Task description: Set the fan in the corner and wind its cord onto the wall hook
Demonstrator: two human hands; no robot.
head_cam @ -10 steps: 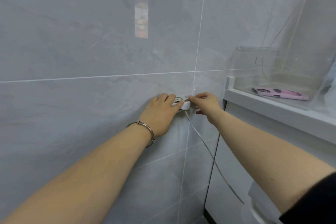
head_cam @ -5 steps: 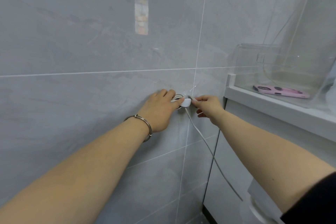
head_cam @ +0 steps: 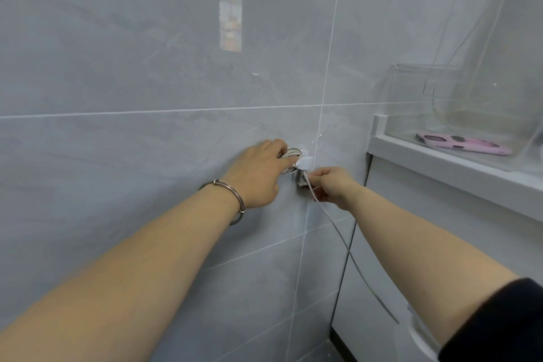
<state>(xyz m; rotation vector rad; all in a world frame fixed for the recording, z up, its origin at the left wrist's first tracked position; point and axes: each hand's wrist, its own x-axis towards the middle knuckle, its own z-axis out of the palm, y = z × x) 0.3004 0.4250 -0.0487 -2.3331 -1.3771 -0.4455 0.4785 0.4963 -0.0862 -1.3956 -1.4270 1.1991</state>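
A small white wall hook (head_cam: pixel 305 162) sticks out of the grey tiled wall (head_cam: pixel 147 67) with several turns of white cord (head_cam: pixel 346 250) coiled behind it. My left hand (head_cam: pixel 258 176) lies against the wall with its fingertips pressing the coil at the hook. My right hand (head_cam: pixel 332 186) sits just below the hook and pinches the cord, which runs down to the right toward a white fan (head_cam: pixel 423 338) at the bottom right edge. My right arm hides most of the fan.
A white cabinet (head_cam: pixel 440 214) stands in the corner on the right. On its top sits a clear plastic box (head_cam: pixel 458 103) beside a pink phone (head_cam: pixel 461 144). A metal bangle (head_cam: pixel 232 200) circles my left wrist.
My right hand has dropped from beside the hook to below it, drawing the cord down under the hook. My left hand stays on the coil.
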